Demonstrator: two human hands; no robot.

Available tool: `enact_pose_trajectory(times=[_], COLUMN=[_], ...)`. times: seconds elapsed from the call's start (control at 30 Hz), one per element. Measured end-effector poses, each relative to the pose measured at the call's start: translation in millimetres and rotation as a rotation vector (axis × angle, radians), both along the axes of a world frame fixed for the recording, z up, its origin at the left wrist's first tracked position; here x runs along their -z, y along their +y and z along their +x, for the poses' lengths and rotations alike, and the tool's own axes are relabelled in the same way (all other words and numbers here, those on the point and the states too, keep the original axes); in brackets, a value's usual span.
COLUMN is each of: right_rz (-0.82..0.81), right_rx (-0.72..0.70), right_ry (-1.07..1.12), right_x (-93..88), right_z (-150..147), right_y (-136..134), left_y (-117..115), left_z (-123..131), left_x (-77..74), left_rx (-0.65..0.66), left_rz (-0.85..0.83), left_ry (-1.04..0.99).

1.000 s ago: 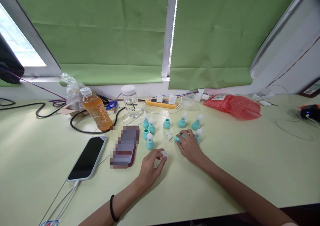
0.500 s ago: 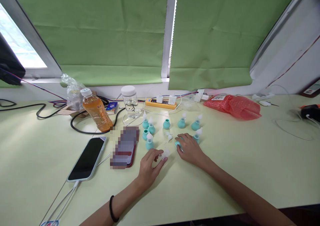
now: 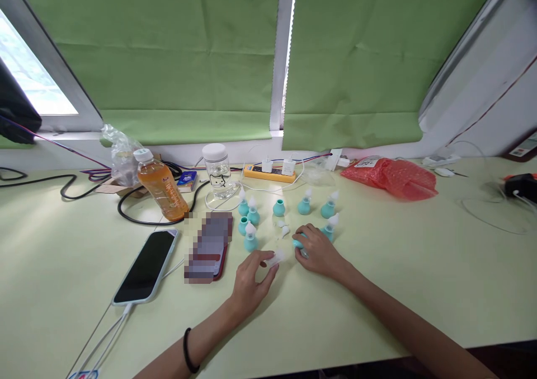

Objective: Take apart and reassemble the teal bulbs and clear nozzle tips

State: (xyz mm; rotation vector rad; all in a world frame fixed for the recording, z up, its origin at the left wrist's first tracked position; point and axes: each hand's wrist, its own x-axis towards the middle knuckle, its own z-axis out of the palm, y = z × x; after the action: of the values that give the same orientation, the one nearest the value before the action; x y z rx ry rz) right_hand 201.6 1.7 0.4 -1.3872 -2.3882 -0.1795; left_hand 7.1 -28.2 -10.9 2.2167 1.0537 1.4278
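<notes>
Left hand (image 3: pixel 249 281): thumb and forefinger pinching a translucent white piece (image 3: pixel 277 257) just above the table (image 3: pixel 377 289), near its front-centre. Piece's long axis runs nearly level across the view, the right end a little higher and aimed towards the right hand (image 3: pixel 321 253). Finer shape blurred; cannot tell which end is the narrow one.

Right hand: palm down, fingers curled round a teal bulb (image 3: pixel 298 243), thumb on the near side. Bulb sits low, at or just over the table, left of the knuckles. Mostly covered; direction of its neck cannot be told.

Between the two hands and a little farther back, small loose white pieces (image 3: pixel 285 231) lying on the table.

Beyond these, an open teal bulb (image 3: pixel 278 208) upright, mouth up. Left group: four teal bulbs standing, three with pale tips upward, one open-necked (image 3: pixel 244 226). Right group: three more tipped bulbs, the rear-right one (image 3: pixel 328 208) with its tip leaning right; the nearest (image 3: pixel 328 232) just behind the right hand, partly hidden by it.
</notes>
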Motion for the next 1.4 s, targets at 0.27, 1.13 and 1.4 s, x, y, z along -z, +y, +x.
enact_pose_trajectory(times=[0.27,1.13,1.4], right_rz=[0.124,0.045,0.012], right_rx=[-0.218,-0.422,-0.35], right_ry=[0.24,0.712,0.738], right_x=[3.3,-5.5,-9.0], right_z=[-4.6,-16.4,-21.1], right_y=[-2.5,-27.2,-35.9], left_y=[-0.2,1.2,7.0], left_z=[-1.0,-1.2,-4.3], left_x=[1.1,-3.5,-10.5], left_rx=[-0.064,0.206,0.411], left_rz=[-0.113,-0.556,-0.84], left_ry=[0.023,-0.335,-0.422])
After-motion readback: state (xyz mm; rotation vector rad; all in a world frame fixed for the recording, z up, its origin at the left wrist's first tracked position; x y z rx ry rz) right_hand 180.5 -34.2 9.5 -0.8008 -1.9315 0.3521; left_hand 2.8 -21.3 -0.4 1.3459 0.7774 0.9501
